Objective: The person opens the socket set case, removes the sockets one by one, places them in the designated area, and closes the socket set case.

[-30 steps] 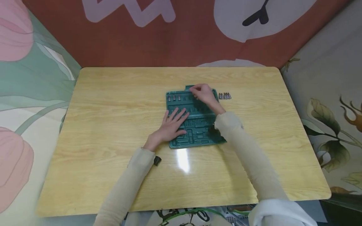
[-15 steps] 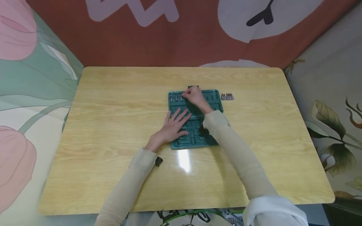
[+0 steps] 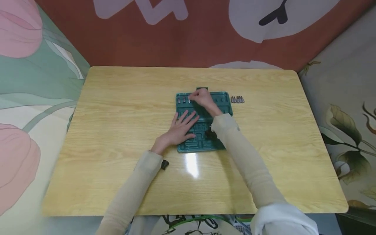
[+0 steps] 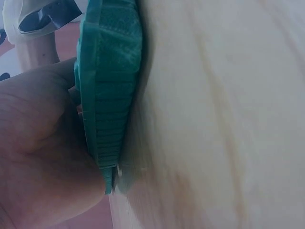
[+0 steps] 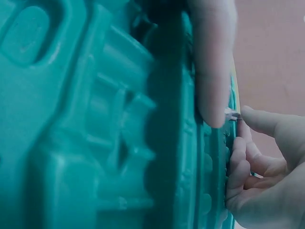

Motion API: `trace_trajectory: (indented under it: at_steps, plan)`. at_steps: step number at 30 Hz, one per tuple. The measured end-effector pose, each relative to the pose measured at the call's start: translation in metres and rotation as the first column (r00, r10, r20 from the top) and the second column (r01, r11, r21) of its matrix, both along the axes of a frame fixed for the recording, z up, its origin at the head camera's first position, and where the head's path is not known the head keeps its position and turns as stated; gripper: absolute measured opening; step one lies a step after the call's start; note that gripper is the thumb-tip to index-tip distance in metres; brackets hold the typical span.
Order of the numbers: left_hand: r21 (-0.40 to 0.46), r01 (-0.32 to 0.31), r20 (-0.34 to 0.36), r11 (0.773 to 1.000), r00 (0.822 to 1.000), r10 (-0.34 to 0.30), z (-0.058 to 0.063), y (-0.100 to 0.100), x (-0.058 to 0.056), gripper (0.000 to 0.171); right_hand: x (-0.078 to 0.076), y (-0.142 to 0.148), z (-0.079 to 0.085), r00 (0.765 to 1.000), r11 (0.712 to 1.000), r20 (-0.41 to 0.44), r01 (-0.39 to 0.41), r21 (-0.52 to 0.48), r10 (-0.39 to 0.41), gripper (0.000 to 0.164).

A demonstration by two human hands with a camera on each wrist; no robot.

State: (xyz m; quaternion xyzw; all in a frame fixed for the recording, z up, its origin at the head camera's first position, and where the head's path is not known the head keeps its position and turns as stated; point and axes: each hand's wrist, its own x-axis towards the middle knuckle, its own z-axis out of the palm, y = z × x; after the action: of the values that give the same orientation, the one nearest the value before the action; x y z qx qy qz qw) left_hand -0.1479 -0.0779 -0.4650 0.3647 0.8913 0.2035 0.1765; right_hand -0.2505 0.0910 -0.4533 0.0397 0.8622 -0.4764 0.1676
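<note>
A dark green moulded tool case (image 3: 202, 150) lies opened flat on the table. My left hand (image 3: 177, 133) rests on its left side with fingers spread, and the case's side wall (image 4: 114, 81) shows beside the palm in the left wrist view. At the case's far edge my right hand (image 3: 202, 98) pinches a small metal bit (image 5: 232, 114) at the third slot from the left. Two similar bits (image 3: 184, 100) stand in the slots to its left. The fingers partly cover the pinched bit, and the right forearm hides part of the case.
Several more small metal bits (image 3: 237, 99) stand in a row on the table just right of the case. The wooden table (image 3: 102, 130) extends around the case on all sides. A reddish patterned wall covering (image 3: 164, 42) rises behind its far edge.
My right hand has moved left along the case's far edge to the third bit, then held nearly still. The left hand has stayed on the case. The head view has shifted slightly.
</note>
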Motion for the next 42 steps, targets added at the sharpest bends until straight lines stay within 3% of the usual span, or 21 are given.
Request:
trace_trajectory:
  at_steps: [7, 13, 17, 21, 30, 36, 42]
  plan:
    - [-0.003, 0.025, 0.024, 1.000, 0.999, -0.025, -0.002, 0.005, 0.001, 0.074, 0.004, 0.009, 0.000, 1.000, 1.000, 0.012, 0.008, 0.001, -0.008, 0.024]
    - [-0.013, 0.001, 0.029, 1.000, 1.000, 0.000, 0.003, 0.000, 0.000, 0.074, 0.002, 0.003, 0.006, 0.999, 0.998, -0.005, -0.041, -0.046, 0.040, 0.023]
    - [-0.015, 0.001, 0.019, 1.000, 1.000, 0.000, 0.004, 0.000, 0.000, 0.074, 0.001, 0.004, 0.005, 1.000, 0.997, 0.001, 0.006, -0.074, -0.006, 0.025]
    - [-0.018, -0.002, 0.016, 1.000, 1.000, 0.002, 0.004, 0.000, 0.000, 0.075, -0.003, 0.010, 0.005, 0.998, 0.988, 0.050, 0.057, -0.146, -0.050, 0.029]
    - [-0.008, -0.002, 0.023, 1.000, 1.000, 0.002, 0.000, 0.004, -0.003, 0.074, -0.009, 0.029, 0.011, 0.991, 0.974, 0.135, 0.039, -0.225, -0.008, 0.034]
    - [-0.010, 0.000, 0.021, 1.000, 1.000, 0.000, 0.002, 0.005, -0.003, 0.074, 0.000, 0.057, 0.021, 0.989, 0.963, 0.144, 0.067, -0.260, -0.030, 0.036]
    - [0.014, -0.004, 0.022, 1.000, 1.000, 0.003, 0.005, 0.001, 0.002, 0.074, 0.013, 0.117, 0.033, 0.991, 0.984, 0.060, 0.126, -0.129, -0.119, 0.035]
